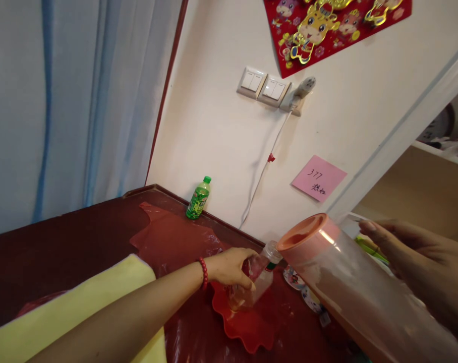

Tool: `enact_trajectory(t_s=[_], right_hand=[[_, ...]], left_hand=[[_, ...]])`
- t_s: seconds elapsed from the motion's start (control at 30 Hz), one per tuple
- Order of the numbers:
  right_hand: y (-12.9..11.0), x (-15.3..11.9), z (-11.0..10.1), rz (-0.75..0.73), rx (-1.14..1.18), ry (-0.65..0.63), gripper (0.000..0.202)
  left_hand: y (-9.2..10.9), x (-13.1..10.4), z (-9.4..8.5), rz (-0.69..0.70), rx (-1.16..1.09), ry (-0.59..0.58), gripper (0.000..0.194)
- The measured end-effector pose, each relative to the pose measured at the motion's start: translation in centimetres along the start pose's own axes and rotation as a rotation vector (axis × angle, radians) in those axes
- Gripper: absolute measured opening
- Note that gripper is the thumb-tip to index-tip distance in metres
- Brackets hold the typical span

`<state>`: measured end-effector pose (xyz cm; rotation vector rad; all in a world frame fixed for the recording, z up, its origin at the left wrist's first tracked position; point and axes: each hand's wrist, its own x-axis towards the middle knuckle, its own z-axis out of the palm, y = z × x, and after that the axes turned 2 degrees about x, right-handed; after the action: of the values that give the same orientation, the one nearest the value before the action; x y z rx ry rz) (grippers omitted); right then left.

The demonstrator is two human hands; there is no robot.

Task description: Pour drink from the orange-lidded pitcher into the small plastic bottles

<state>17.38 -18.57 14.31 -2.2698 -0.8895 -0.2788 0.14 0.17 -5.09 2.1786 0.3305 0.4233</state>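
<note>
My left hand (232,267), with a red bead bracelet at the wrist, is closed around a clear bottle (259,287). The uncapped bottle stands tilted on a red wavy-edged plate (247,335). At the right, my right hand (421,257) holds up a large translucent pitcher (365,282) with a pink lid; its grip on the far side is partly hidden. The pitcher leans to the left, its lid close beside the bottle's mouth. Whether any liquid is flowing, I cannot tell.
A green drink bottle (198,197) stands by the wall. Red plastic sheeting (176,232) and a yellow cloth (115,287) lie on the dark red table (36,252). A white cord (257,186) hangs from the socket. Shelves (410,186) are at the right.
</note>
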Motion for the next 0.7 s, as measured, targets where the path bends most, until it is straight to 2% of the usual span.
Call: enact_trajectory(t_s=[0.27, 0.43, 0.7], right_hand=[[0.11, -0.13, -0.01, -0.038, 0.028, 0.012, 0.071], [0.08, -0.09, -0.09, 0.001, 0.008, 0.008, 0.074], [0.32, 0.12, -0.07, -0.067, 0.023, 0.015, 0.072]], left_hand=[[-0.15, 0.06, 0.05, 0.000, -0.011, -0.002, 0.069], [-0.35, 0.11, 0.14, 0.007, -0.017, 0.004, 0.070], [-0.23, 0.11, 0.13, 0.003, 0.002, 0.009, 0.070]])
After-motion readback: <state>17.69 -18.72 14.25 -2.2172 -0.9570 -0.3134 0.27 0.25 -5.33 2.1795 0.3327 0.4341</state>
